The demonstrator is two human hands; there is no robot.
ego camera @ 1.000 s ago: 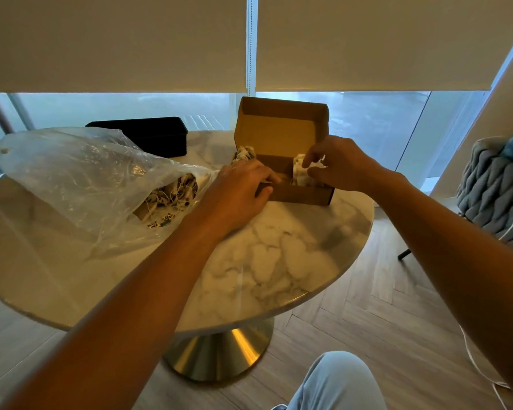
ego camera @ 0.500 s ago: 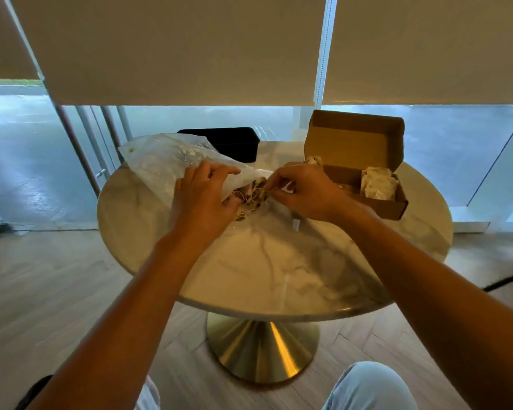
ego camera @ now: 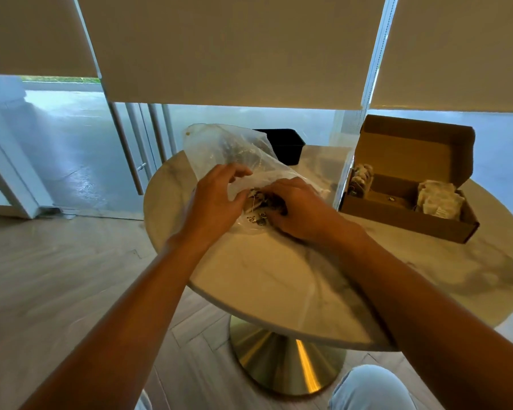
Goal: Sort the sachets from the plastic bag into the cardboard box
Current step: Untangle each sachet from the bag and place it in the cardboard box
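Behind, plastic bag [ego camera: 219,149] partly hides black box [ego camera: 285,146].

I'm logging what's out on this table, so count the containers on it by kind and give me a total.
Clear plastic bag of sachets, held by both hands: 1
Open brown cardboard box: 1
Black rectangular box behind the bag: 1
Total: 3 containers on the round marble table

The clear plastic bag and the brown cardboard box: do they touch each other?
Apart. In the head view a strip of marble table shows between the clear plastic bag and the brown cardboard box.
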